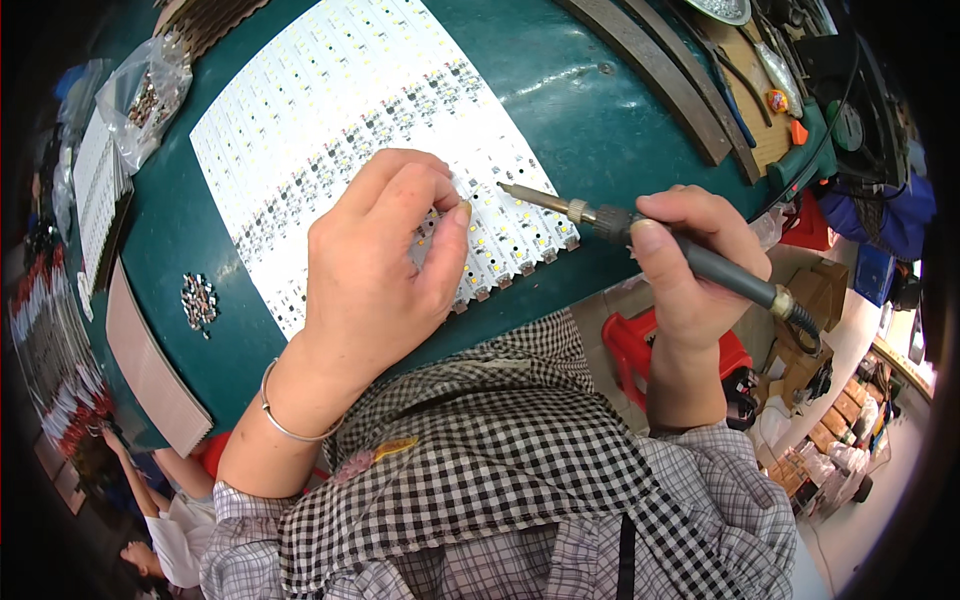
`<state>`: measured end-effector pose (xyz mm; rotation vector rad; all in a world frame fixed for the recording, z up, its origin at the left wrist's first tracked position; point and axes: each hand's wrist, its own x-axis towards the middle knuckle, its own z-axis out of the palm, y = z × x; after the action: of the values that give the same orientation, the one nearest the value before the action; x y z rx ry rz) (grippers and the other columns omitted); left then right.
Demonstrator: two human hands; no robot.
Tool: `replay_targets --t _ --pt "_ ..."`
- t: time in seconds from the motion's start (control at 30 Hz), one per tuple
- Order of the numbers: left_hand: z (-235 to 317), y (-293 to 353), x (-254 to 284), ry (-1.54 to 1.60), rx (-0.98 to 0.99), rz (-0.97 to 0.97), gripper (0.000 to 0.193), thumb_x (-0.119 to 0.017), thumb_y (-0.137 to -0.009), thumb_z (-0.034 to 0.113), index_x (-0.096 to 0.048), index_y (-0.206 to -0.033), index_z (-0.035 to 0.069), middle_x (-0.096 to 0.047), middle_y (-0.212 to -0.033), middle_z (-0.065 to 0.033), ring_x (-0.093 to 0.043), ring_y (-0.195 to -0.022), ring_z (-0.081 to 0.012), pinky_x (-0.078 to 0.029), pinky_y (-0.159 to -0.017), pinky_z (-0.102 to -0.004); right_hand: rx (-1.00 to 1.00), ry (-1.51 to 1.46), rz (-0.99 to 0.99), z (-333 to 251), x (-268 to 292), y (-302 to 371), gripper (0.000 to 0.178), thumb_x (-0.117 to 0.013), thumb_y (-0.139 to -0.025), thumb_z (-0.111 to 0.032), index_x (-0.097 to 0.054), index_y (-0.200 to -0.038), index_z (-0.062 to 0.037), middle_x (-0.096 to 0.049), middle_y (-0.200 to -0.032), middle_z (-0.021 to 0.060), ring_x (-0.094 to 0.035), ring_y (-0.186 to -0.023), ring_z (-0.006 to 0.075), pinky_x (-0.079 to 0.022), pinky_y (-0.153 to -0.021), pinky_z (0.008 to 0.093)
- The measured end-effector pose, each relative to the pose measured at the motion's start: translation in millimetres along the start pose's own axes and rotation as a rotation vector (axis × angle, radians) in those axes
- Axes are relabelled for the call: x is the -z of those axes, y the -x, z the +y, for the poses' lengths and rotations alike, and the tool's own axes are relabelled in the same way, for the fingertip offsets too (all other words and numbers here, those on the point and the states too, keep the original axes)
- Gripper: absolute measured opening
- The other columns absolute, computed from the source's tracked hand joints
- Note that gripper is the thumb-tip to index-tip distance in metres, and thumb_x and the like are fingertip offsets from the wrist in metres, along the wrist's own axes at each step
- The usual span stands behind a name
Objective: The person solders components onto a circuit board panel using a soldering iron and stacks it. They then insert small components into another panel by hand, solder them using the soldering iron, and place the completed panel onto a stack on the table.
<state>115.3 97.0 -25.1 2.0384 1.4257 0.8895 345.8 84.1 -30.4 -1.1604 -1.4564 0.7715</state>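
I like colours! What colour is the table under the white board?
Dark teal green table, clearest in the head view.

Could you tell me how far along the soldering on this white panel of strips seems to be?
Done: cannot tell; the joints are too small to read. In hand: the left hand presses on the panel near its front edge, and the right hand holds the soldering iron, tip just above the strips there. Left: loose parts lie on the green table.
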Motion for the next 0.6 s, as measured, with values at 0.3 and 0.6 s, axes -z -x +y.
replay_targets --t 0.3,0.6 --pt "-3.5 2.6 -2.1 -0.034 -0.012 -0.051 0.008 -0.069 -0.08 -0.004 -0.063 -0.083 0.0 -0.07 -0.094 -0.008 -0.056 -0.059 -0.0085 -0.044 -0.051 -0.0215 0.086 0.131 -0.082 4.7 -6.6 -0.3 0.017 -0.078 -0.072 -0.003 -0.069 -0.086 0.0019 -0.063 -0.064 0.0063 -0.055 -0.052 0.0093 -0.039 -0.047 0.021" --pt "-5.7 0.6 -4.0 -0.059 -0.044 -0.061 0.008 -0.073 -0.078 -0.002 -0.067 -0.083 -0.001 -0.069 -0.094 -0.0086 -0.064 -0.064 -0.0137 -0.051 -0.055 -0.0246 0.176 0.214 -0.15 -5.1 -6.0 -7.5 0.019 -0.079 -0.069 -0.004 -0.069 -0.084 0.0007 -0.06 -0.059 0.0068 -0.055 -0.048 0.0134 -0.039 -0.045 0.0236"
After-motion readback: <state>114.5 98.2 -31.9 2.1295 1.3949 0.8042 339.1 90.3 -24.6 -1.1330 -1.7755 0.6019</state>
